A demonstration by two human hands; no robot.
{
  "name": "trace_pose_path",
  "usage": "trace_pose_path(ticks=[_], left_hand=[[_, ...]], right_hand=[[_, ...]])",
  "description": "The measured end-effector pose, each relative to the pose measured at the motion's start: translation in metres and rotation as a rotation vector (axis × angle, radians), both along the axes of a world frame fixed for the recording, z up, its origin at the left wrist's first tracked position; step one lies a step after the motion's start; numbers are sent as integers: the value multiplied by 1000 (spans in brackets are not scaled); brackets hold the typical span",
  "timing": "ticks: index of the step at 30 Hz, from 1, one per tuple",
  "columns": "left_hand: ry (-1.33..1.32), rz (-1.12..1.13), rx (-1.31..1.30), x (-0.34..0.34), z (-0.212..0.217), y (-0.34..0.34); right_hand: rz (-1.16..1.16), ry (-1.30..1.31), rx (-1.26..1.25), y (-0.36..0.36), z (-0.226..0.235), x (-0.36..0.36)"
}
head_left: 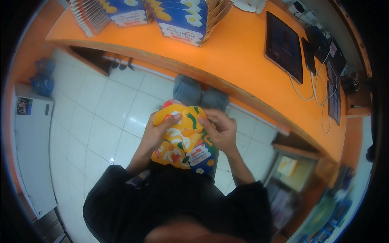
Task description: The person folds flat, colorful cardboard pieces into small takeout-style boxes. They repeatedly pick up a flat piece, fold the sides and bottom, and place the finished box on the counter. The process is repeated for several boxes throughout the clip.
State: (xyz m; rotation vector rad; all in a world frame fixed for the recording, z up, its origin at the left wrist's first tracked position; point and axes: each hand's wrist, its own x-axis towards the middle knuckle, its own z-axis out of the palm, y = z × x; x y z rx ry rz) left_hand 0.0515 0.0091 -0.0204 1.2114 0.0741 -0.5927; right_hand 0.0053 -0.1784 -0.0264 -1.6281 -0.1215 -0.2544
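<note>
Both of my hands hold a yellow food packet (184, 139) with green, red and blue print, close in front of my chest. My left hand (156, 131) grips its left edge, the thumb laid across the top. My right hand (219, 129) pinches the upper right corner. The packet is crumpled and tilted toward me. Below it are my black sleeves and dark top.
An orange counter (227, 52) runs across the top, carrying blue and yellow boxes (178, 18), a stack of flat packs (89, 16), a dark tablet (283, 46), phones and white cables (316, 89). White tiled floor (93, 117) lies below, a white appliance (30, 150) stands left, shelves at lower right.
</note>
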Motion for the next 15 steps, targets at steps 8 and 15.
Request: trace_pose_path(ticks=[8, 15], left_hand=[[340, 39, -161, 0, 9, -5], [450, -66, -277, 4, 10, -9]], right_hand=[[138, -392, -333, -18, 9, 12], [184, -277, -404, -33, 14, 10]])
